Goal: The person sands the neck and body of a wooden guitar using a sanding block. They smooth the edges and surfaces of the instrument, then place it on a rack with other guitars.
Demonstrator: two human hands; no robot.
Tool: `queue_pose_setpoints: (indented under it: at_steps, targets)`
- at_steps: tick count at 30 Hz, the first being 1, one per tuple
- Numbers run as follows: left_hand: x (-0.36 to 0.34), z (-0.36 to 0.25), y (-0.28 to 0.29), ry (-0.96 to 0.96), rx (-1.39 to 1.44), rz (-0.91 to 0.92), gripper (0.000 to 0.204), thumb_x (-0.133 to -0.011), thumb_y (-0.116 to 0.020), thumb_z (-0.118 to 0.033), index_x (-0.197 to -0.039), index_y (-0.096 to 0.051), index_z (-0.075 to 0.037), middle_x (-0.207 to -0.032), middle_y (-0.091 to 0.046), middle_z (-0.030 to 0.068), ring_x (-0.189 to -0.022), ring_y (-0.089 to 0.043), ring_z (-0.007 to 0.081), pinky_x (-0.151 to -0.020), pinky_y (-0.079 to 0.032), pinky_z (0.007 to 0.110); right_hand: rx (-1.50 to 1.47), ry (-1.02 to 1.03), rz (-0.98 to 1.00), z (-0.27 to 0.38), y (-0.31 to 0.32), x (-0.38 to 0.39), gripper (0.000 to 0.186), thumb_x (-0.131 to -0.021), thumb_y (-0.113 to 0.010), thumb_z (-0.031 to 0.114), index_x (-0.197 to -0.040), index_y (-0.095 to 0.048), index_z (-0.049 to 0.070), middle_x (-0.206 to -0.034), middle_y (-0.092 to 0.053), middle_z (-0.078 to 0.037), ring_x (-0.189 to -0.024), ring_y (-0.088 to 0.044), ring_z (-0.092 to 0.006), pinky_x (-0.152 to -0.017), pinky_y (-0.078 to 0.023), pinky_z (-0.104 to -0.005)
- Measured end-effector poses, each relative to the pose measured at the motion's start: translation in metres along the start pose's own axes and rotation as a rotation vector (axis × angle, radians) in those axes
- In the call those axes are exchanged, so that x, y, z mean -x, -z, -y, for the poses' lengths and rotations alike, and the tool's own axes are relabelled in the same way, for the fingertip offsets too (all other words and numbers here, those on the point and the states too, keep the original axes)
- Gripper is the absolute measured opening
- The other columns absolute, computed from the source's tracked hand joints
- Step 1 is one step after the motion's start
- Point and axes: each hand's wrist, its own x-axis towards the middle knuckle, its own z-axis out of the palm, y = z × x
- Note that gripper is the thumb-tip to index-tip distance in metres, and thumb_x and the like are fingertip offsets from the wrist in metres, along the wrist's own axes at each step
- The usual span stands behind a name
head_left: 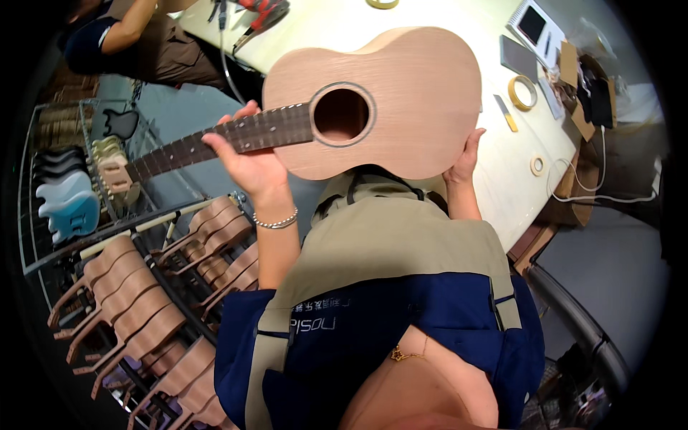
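An unfinished ukulele (423,93) of pale bare wood lies face up across my front, without strings or a bridge. Its dark fretted neck (265,130) points to the left, toward a pale headstock (115,175). My left hand (254,161) is closed round the neck close to the body, thumb on the near side and fingertips showing beyond it. At the body's lower right edge, my right hand (464,161) grips the rim; its thumb shows and the other fingers are hidden beneath. The body is held over the edge of the white table.
On the white table (530,193) lie tape rolls (522,93), a yellow-handled knife (506,113), a notebook (536,32) and a red power tool (266,13). Racks of ukulele bodies (136,287) stand at the left, near blue guitar bodies (68,204). A co-worker (143,43) is at far left.
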Motion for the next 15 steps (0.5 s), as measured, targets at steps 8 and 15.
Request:
queue_pose_setpoints:
  at_steps: [8,15]
  targets:
    - [-0.022,0.000,0.042,0.034,0.101,-0.125,0.042,-0.092,-0.047,-0.046,-0.092,-0.057,-0.006,-0.096,-0.062,0.0113,-0.102,-0.057,0.0286,-0.093,-0.046,0.048,0.094,0.074,0.138,0.018,-0.028,0.005,0.077,-0.093,-0.016,0.060,-0.142,-0.022,0.002,-0.142,-0.033,-0.012,-0.130,-0.032,-0.0215,-0.108,-0.026,-0.0348]
    - [-0.033,0.003,0.050,0.055,0.048,-0.189,0.041,-0.096,-0.040,-0.042,-0.093,-0.054,-0.004,-0.100,-0.060,0.0124,-0.109,-0.053,0.0297,-0.098,-0.042,0.050,0.152,0.086,0.216,0.036,-0.050,0.008,0.086,-0.088,-0.012,0.068,-0.145,-0.014,0.004,-0.148,-0.024,-0.012,-0.136,-0.024,-0.0231,-0.111,-0.020,-0.0369]
